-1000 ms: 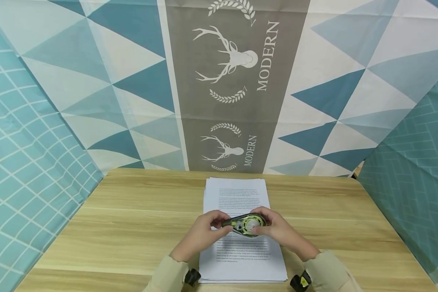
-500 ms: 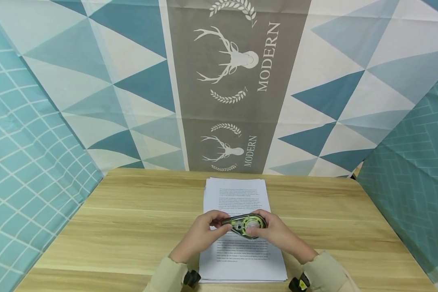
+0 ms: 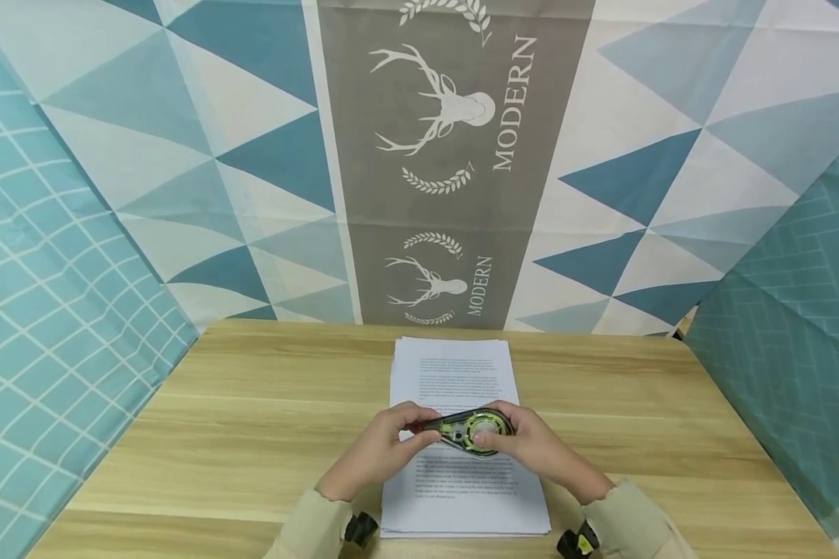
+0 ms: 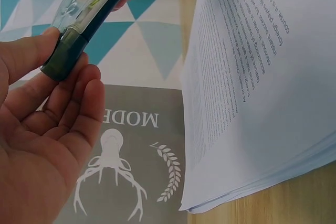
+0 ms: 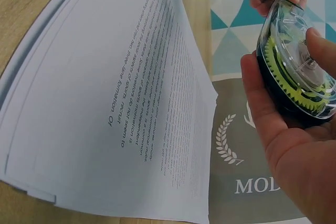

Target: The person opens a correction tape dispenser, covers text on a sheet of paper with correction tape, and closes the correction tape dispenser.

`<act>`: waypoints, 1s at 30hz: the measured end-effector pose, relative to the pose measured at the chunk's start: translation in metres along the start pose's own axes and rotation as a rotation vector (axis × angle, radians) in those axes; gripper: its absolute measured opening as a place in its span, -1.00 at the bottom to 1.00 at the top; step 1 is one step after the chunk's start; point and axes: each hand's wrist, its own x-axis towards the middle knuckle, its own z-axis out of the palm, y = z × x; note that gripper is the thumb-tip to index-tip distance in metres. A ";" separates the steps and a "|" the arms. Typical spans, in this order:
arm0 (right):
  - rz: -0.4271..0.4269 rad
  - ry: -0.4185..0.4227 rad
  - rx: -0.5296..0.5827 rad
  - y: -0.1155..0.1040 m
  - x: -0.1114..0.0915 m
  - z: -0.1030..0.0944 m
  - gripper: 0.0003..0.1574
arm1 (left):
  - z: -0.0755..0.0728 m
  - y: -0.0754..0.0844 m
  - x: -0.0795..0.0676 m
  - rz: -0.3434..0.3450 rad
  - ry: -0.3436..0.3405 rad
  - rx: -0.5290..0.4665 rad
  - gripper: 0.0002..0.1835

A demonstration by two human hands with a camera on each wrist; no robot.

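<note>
Both hands hold a correction tape dispenser (image 3: 467, 432) over a stack of printed paper (image 3: 464, 505). Its clear casing shows a yellow-green toothed wheel (image 5: 283, 74) inside, and its back is dark. The left hand (image 3: 384, 446) pinches the narrow, dark capped tip (image 4: 65, 56) between thumb and fingers. Around the wide, round end, the right hand (image 3: 534, 442) grips with its thumb on the clear face and its fingers underneath. The tip points left in the head view.
The paper stack lies on a wooden table (image 3: 252, 435), its long side running away from the person. A patterned cloth backdrop (image 3: 447, 155) hangs behind the table, with teal cloths at left (image 3: 63, 310) and right (image 3: 797, 326). Each wrist bears a small black camera.
The right thumb has shifted slightly over the clear face. Otherwise the hands and the correction tape stay nearly in place; the head view has tilted very slightly.
</note>
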 end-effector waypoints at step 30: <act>-0.003 0.026 -0.009 -0.003 -0.003 -0.002 -0.49 | 0.001 -0.002 0.001 -0.004 0.019 -0.007 -0.69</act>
